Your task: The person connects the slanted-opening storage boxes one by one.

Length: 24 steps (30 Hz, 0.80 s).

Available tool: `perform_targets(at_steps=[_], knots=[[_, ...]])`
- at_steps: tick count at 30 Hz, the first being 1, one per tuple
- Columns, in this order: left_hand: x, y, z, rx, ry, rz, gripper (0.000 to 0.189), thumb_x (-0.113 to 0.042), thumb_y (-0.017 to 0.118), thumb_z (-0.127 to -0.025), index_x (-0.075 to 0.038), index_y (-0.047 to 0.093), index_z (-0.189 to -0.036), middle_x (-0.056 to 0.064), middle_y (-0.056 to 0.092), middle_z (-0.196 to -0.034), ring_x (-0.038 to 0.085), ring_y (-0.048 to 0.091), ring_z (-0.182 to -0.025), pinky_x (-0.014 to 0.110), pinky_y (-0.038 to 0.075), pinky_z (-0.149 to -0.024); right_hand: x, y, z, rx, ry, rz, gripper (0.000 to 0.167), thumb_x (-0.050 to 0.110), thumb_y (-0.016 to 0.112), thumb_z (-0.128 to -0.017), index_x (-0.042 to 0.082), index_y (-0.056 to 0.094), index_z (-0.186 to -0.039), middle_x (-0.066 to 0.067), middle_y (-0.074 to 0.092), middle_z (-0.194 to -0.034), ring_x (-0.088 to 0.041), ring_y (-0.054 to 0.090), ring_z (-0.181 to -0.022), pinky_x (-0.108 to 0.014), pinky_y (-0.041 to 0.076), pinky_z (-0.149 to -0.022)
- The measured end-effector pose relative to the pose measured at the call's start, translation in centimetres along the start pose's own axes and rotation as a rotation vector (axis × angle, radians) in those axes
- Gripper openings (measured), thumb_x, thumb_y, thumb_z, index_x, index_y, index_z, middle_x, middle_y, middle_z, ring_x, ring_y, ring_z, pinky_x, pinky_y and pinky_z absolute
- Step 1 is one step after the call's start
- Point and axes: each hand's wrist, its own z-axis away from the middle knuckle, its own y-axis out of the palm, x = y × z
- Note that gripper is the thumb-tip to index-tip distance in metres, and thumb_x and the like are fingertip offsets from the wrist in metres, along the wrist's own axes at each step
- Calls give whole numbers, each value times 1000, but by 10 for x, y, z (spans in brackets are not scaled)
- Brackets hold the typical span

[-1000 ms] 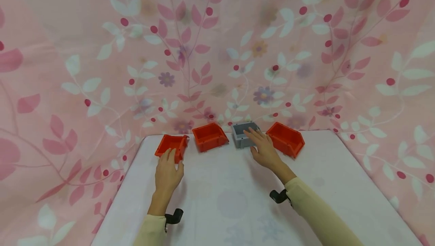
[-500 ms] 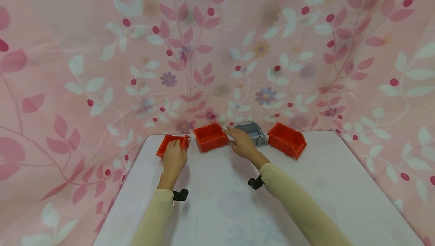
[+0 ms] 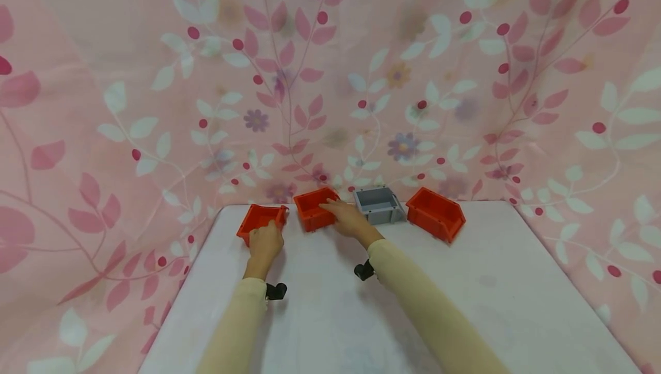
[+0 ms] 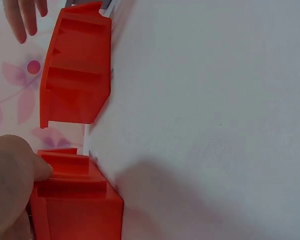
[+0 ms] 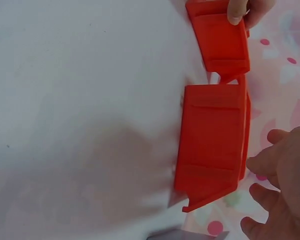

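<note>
At the far left of the table's back edge stands a red plastic storage bin (image 3: 253,222). My left hand (image 3: 265,242) grips its near wall; in the right wrist view the thumb presses against the outside while the other fingers go over the rim. Just to the right is a second red storage bin (image 3: 308,213). Over its right end hovers my right hand (image 3: 348,220), fingers spread and holding nothing. In the right wrist view those fingers (image 5: 266,165) show beside the bin's rim, apart from each other.
A grey storage bin (image 3: 379,213) and another red storage bin (image 3: 436,214) continue the row to the right. Behind the bins hangs a pink floral curtain (image 3: 330,76). A white cloth covers the table (image 3: 320,316).
My right hand has moved left from above the grey bin to the second red bin. My left hand has reached forward and taken hold of the leftmost bin's near wall.
</note>
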Motion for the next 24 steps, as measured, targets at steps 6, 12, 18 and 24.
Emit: perform_targets(at_steps=[6, 12, 18, 24], knots=[[0, -1, -2, 51, -30, -6, 21, -14, 65, -100, 6, 61, -99, 25, 68, -84, 46, 67, -89, 57, 45, -90, 3, 11, -8, 87, 30, 83, 58, 4, 63, -99, 18, 52, -155, -6, 45, -160, -28, 33, -150, -63, 18, -120], [-1, -1, -5, 79, -52, -13, 22, -17, 69, -98, 4, 62, -98, 21, 67, -82, 41, 66, -87, 55, 45, -90, 5, 13, -10, 65, 70, 87, 61, 4, 64, -98, 19, 51, -156, -8, 39, -164, -29, 29, -152, -65, 16, -119], [-1, -3, -3, 70, -49, -31, 22, -18, 67, -98, 3, 63, -92, 20, 67, -79, 41, 66, -83, 55, 46, -87, -1, 13, -9, 48, 74, 72, 62, 2, 62, -98, 18, 51, -156, -8, 36, -165, -31, 28, -153, -66, 13, -119], [3, -7, 9, 66, -49, -22, 19, -15, 68, -95, 2, 63, -89, 16, 64, -72, 38, 63, -76, 54, 48, -83, -11, 10, -6, 26, 62, 55, 61, 4, 64, -98, 17, 50, -156, -9, 37, -164, -33, 28, -152, -63, 15, -120]])
